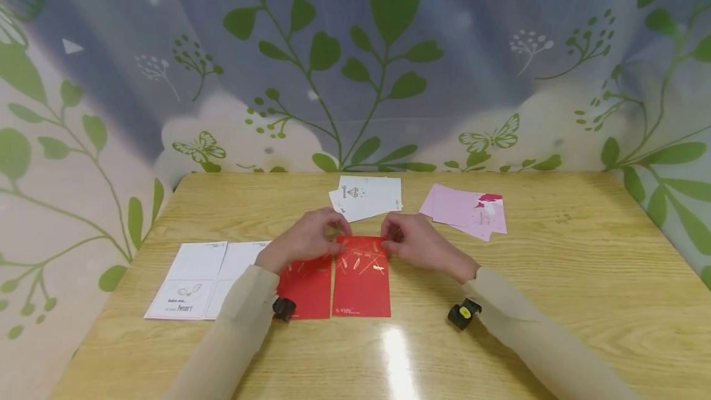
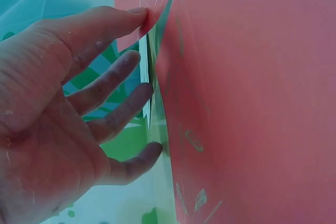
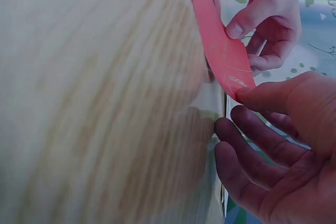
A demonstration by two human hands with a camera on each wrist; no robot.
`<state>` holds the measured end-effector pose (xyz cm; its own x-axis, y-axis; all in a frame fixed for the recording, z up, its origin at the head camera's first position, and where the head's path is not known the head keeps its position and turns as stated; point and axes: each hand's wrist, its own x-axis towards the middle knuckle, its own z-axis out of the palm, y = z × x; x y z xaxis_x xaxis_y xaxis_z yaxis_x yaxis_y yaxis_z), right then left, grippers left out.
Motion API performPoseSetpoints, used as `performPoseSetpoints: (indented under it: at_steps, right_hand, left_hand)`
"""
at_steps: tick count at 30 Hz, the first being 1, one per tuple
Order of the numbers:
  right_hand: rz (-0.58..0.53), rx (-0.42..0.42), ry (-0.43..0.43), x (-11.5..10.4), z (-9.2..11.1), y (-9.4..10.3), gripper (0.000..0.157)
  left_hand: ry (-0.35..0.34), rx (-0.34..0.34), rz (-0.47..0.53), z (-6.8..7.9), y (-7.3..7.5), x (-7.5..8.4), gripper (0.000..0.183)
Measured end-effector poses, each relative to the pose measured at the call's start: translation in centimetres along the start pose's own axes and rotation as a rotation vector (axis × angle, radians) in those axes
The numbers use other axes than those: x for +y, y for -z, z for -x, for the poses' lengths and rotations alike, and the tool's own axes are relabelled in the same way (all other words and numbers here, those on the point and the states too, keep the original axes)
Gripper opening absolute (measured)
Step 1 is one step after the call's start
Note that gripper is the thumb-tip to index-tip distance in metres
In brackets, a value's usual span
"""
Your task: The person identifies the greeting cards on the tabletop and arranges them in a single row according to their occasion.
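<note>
A: What are the hands on?

B: A red rectangular paper card with gold line-and-feather print (image 1: 361, 289). It is at the wooden counter (image 1: 555, 301), its far edge between the two hands.

A: How does the left hand (image 1: 308, 234) hold it?

B: Thumb and forefinger pinch the card's far left corner; the other three fingers are spread apart behind that edge.

A: And the right hand (image 1: 419, 241)?

B: It pinches the far right corner, thumb on the printed face, remaining fingers loosely bent. The wrist view shows the card's far end curving up off the counter. Whether the near edge lies fully flat is hard to say from here.

A: What is to the left of that card?

B: Just beside it, a second red card with gold print (image 1: 308, 292), partly covered by the left hand and its beige sleeve (image 1: 236, 326). Farther left, two white cards with a crease across the middle (image 1: 186, 261); one carries a winged drawing and the word "heart".

A: And beyond it?

B: Straight beyond, an overlapping pile of white printed cards (image 1: 380, 196); beyond and to its right, a fanned pile of pink cards (image 1: 461, 207). Farthest back hangs a leaf-and-butterfly curtain (image 1: 333, 110).
</note>
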<state>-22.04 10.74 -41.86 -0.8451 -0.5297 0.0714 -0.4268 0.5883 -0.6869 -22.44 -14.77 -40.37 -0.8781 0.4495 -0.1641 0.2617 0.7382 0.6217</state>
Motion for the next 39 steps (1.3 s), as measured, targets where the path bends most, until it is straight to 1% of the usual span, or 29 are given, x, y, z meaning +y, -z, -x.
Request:
performPoseSetpoints:
  at_steps: [7,9,13,17,27,39]
  right_hand:
    - [0.062,-0.015,0.006,0.2,-0.6,-0.4,0.010]
    - [0.070,-0.021,0.008,0.2,-0.8,-0.4,0.009]
    - [0.075,-0.038,-0.005,0.3,-1.1,-0.6,0.009]
    - [0.096,-0.045,-0.010,0.5,-1.3,-0.6,0.009]
    - [0.135,-0.051,0.002,0.4,-1.4,-0.7,0.010]
    - [0.166,-0.056,0.018,0.4,-1.6,-0.7,0.009]
  left_hand:
    - [-0.017,0.006,-0.107,-0.1,-0.1,-0.5,0.021]
    - [-0.013,0.007,-0.135,-0.1,-0.1,-0.6,0.020]
    - [-0.014,0.003,-0.165,-0.1,-0.1,-0.8,0.020]
    - [-0.011,-0.004,-0.168,-0.1,-0.1,-0.7,0.020]
    - [0.026,-0.026,-0.155,-0.1,-0.2,-0.5,0.019]
    - [0.013,-0.041,-0.138,-0.1,0.0,-1.0,0.019]
